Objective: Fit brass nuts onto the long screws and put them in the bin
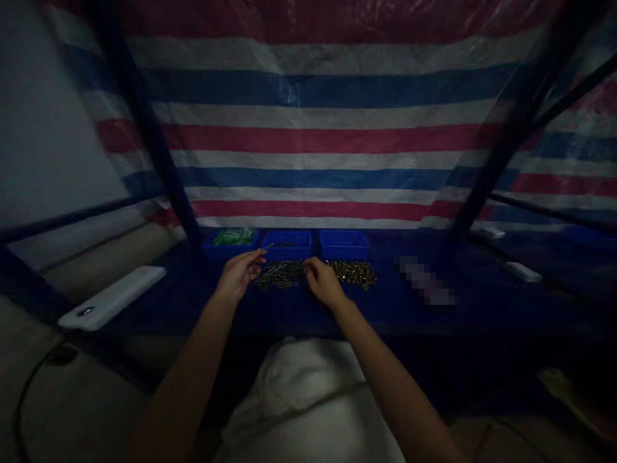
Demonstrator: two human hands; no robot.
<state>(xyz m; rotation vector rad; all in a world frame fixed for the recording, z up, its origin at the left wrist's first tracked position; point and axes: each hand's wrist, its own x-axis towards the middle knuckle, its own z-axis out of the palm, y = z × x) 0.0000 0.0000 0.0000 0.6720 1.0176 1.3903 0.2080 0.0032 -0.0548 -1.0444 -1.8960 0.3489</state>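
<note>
Along the table [289, 315], the right hand [324, 281] half-curls between thin pins [279, 276] and brass pieces [357, 273], its hold hidden from me; nudging could mix them. The left hand [237, 273] pinches one pin [268, 245]; slack fingertips could drop it by the middle tray [299, 253].

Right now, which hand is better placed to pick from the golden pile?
Probably the right hand: it's beside the golden pile; the left hand is farther off, holding a thin rod.
</note>
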